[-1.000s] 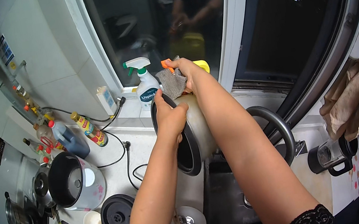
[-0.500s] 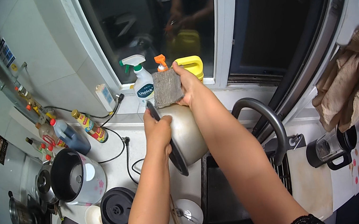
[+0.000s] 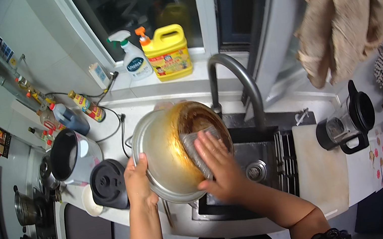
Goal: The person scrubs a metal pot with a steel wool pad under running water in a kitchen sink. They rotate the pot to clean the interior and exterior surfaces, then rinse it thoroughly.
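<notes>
We count one sink (image 3: 253,147). At its left edge we see one left hand (image 3: 137,177), one right hand (image 3: 217,166), one pot (image 3: 154,141), one grey pad (image 3: 191,151); behind it, one faucet (image 3: 252,89); behind and left, one spray bottle (image 3: 134,59), one yellow jug (image 3: 168,54); right, one cutting board (image 3: 320,163), one blender (image 3: 339,129); left, one black lid (image 3: 107,183), one bowl (image 3: 91,201).

Left grip (image 3: 138,184) on tilted metal pot (image 3: 159,148), gray pad (image 3: 195,153) under flat right grip (image 3: 223,173)

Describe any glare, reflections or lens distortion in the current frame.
Head view: a golden highlight glares on the pot; head view: the dark window faintly mirrors the yellow jug; head view: the counter's front edge bows, and black surrounds the fisheye image.
</notes>
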`<move>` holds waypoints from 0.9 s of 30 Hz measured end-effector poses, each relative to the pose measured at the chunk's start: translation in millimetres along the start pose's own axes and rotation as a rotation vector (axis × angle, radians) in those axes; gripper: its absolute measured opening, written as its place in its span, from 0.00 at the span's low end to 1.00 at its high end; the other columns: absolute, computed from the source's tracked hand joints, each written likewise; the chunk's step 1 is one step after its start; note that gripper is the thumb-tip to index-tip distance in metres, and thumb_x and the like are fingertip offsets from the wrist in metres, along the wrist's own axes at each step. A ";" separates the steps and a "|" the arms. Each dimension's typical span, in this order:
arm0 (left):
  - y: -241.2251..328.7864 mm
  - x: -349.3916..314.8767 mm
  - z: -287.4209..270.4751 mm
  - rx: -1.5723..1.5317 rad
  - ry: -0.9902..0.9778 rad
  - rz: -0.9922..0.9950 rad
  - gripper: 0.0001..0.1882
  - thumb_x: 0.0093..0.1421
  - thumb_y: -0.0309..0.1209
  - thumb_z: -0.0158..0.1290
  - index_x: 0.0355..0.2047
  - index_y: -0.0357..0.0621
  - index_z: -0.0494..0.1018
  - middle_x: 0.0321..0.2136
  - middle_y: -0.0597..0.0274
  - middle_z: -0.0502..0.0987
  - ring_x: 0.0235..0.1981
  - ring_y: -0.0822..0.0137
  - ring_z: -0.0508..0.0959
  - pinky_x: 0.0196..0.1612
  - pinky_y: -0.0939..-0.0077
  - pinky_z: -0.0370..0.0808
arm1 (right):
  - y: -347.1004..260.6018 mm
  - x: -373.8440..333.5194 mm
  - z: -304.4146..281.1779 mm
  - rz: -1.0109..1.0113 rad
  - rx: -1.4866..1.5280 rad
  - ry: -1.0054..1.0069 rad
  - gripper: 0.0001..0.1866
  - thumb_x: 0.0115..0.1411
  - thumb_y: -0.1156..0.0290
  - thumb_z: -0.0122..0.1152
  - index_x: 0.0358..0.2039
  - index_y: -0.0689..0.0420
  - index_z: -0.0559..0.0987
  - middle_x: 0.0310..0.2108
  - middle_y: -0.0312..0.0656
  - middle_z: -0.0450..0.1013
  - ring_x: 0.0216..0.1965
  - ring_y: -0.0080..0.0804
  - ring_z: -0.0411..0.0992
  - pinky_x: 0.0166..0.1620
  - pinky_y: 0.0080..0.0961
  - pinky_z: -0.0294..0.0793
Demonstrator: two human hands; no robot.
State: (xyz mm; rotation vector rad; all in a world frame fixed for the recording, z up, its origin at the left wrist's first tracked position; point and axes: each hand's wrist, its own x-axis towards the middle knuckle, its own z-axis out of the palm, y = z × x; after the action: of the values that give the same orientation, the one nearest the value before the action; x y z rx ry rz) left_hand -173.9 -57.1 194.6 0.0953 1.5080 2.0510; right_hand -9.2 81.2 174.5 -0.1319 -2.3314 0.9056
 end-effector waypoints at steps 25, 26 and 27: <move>-185.0 -120.9 47.4 -0.070 0.073 -0.072 0.15 0.66 0.30 0.46 0.51 0.36 0.68 0.41 0.58 0.77 0.39 0.69 0.76 0.43 0.75 0.74 | 37.6 -166.9 -62.8 0.143 0.071 -0.080 0.33 0.60 0.64 0.54 0.61 0.68 0.59 0.64 0.57 0.52 0.66 0.51 0.49 0.65 0.40 0.48; -187.6 -121.5 48.7 -0.022 0.073 -0.028 0.16 0.66 0.29 0.46 0.52 0.35 0.67 0.41 0.58 0.76 0.39 0.70 0.76 0.44 0.76 0.73 | 38.6 -166.7 -60.0 0.135 0.068 -0.023 0.33 0.59 0.64 0.57 0.60 0.69 0.60 0.63 0.57 0.53 0.65 0.52 0.50 0.64 0.40 0.49; -189.3 -121.3 50.7 0.025 0.071 0.015 0.17 0.65 0.29 0.46 0.53 0.35 0.66 0.42 0.58 0.76 0.40 0.70 0.76 0.45 0.77 0.73 | 35.0 -166.0 -56.5 0.116 0.043 0.067 0.32 0.54 0.67 0.63 0.57 0.67 0.66 0.61 0.58 0.58 0.62 0.53 0.56 0.62 0.40 0.56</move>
State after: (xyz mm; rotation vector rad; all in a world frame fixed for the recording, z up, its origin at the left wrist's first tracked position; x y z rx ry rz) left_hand 23.6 -38.0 77.3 0.0440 1.5809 2.0675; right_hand 152.2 89.9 98.1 -0.2777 -2.2596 0.9913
